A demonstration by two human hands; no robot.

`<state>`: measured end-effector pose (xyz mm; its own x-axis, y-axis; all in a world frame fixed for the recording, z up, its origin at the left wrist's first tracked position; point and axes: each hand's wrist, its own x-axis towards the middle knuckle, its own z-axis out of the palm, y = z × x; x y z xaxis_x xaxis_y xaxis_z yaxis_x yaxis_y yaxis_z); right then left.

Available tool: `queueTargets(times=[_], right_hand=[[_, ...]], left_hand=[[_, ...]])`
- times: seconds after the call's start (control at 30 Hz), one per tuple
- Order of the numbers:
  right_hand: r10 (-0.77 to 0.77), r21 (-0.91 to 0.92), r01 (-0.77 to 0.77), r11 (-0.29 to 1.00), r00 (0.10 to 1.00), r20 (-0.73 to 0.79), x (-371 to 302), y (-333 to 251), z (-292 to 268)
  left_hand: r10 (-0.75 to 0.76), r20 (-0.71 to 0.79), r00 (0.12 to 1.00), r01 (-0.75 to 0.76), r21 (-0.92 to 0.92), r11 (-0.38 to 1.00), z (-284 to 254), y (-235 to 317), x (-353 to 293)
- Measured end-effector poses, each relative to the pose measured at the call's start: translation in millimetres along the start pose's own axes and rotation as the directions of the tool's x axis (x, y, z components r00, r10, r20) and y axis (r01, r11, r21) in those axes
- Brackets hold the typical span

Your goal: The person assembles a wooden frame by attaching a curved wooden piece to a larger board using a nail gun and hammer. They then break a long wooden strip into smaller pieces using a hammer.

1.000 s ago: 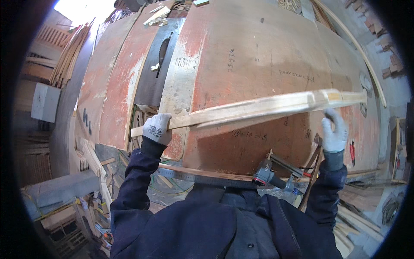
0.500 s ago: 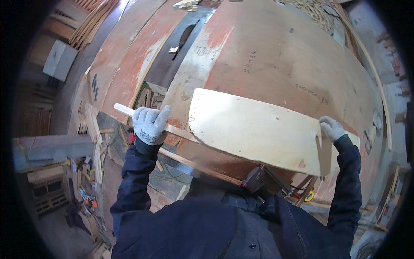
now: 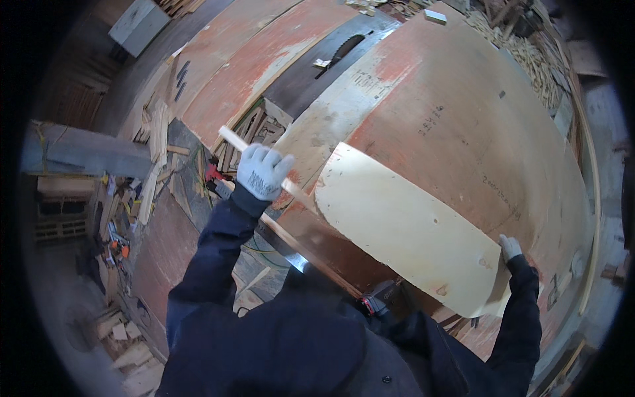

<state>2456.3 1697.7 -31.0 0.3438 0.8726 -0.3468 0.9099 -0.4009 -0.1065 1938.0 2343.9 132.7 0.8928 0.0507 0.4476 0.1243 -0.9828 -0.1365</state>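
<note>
My left hand [image 3: 262, 173], in a pale work glove, is closed round a narrow wooden strip [image 3: 233, 139]. The strip runs on toward the left end of a pale plywood panel [image 3: 403, 231] and passes out of sight there. This panel has rounded corners and lies slantwise at the near side of the worktable [image 3: 456, 159]. At its far right end my gloved right hand [image 3: 510, 247] grips the edge; part of its fingers is hidden. A dark power tool with red parts [image 3: 378, 299] sits beneath the panel's near edge, close to my body.
A circular saw blade [image 3: 348, 47] stands up through a dark metal plate in the table, with a wood chip beside it. Offcuts fill an opening [image 3: 254, 132] near my left hand. Scrap wood [image 3: 539, 69] is heaped at the far right, and a grey beam [image 3: 89, 151] lies left.
My view has turned, so the table and panel sit more slanted, sloping down to the right. Both hands still hold the strip and the panel.
</note>
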Motion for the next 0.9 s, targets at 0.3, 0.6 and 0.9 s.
queueTargets(times=[0.3,0.6,0.9], right_hand=[[0.385,0.031,-0.396,0.918,0.906,0.174,-6,-102,-94],[0.654,0.562,-0.743,0.363,0.633,0.414,-9,-204,-79],[0.596,0.423,-0.693,0.583,0.719,0.357,4,-272,-49]], left_hand=[[-0.071,0.123,0.99,0.064,0.057,0.996,49,-85,61],[-0.774,-0.286,0.565,0.782,-0.115,0.613,66,-64,-83],[-0.442,0.815,-0.376,-0.183,-0.533,-0.826,226,113,-403]])
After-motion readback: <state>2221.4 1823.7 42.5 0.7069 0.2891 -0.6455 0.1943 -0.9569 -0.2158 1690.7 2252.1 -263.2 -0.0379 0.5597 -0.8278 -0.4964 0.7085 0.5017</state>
